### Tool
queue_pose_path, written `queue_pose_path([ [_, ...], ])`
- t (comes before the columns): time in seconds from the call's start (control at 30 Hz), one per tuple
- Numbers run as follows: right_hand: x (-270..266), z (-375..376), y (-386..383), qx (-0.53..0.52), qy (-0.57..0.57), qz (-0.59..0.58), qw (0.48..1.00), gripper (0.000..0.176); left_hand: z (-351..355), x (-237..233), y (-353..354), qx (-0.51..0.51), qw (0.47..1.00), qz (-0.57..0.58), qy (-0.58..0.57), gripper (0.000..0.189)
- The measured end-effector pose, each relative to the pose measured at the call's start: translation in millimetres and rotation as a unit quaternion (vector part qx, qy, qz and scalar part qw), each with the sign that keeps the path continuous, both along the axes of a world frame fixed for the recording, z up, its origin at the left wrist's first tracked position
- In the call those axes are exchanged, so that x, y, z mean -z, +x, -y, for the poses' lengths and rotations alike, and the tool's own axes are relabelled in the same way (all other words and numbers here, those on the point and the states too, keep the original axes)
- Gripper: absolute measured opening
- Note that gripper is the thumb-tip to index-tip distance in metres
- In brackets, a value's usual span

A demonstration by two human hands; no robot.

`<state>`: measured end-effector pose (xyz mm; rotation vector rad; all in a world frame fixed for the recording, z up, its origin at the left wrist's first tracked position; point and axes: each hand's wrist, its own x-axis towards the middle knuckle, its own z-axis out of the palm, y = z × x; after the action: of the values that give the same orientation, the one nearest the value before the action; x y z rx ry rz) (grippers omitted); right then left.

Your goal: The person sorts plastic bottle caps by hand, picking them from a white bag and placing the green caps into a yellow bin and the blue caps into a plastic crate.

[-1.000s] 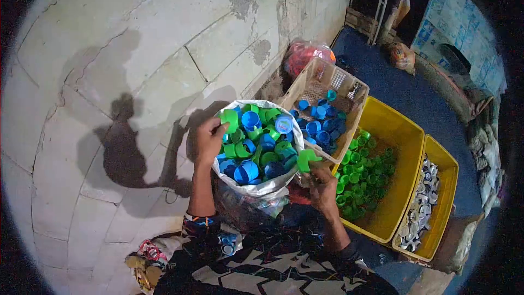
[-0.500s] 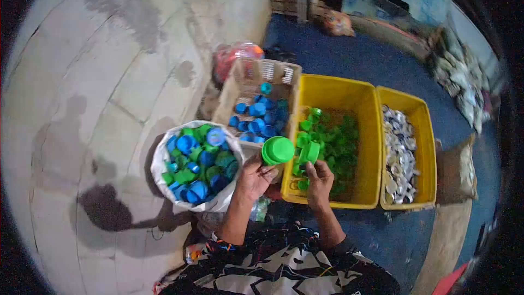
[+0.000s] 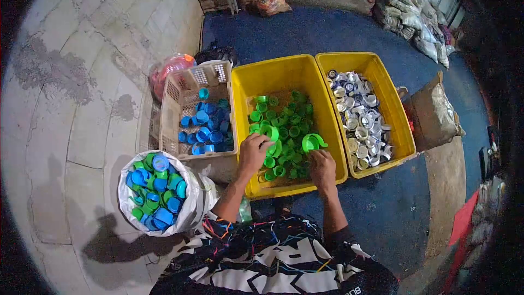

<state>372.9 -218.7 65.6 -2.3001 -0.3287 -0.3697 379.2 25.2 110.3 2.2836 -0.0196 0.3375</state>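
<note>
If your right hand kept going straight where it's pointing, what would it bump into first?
Probably the loose green caps in the larger yellow bin, with the cap pinched in the right hand touching first; its height above them is unclear.

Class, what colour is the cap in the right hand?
The cap in the right hand is green, clearest in the head view.

A single view looks out from the person's head, facing forward and steeply down. The shirt fills the near edge, close to the lens; the left hand and right hand come mid-view, over the middle bin. The wide, round-edged field reaches the wall at left and sacks at far right.
</note>
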Motion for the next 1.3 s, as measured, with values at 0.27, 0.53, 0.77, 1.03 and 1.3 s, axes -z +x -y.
queue_pose_path([
  [0.27,27,-4,59,-0.031,0.013,-0.023,0.999,0.033,6,37,36,0.003,0.989,0.033,0.142,0.040],
  [0.53,20,-37,19,-0.107,0.063,-0.226,0.966,0.036,-24,34,-40,-0.039,0.999,-0.029,0.025,0.013],
  [0.77,34,-114,-23,-0.238,-0.048,-0.145,0.959,0.021,-73,-23,-151,-0.142,0.989,-0.035,-0.002,0.016],
  [1.03,-50,-253,-63,-0.464,-0.031,-0.039,0.885,0.031,-164,-45,-254,-0.326,0.942,0.034,0.073,0.013],
  [1.3,-78,-314,-72,-0.516,-0.187,0.104,0.829,0.030,-196,-61,-276,-0.214,0.964,-0.023,0.155,0.036],
])
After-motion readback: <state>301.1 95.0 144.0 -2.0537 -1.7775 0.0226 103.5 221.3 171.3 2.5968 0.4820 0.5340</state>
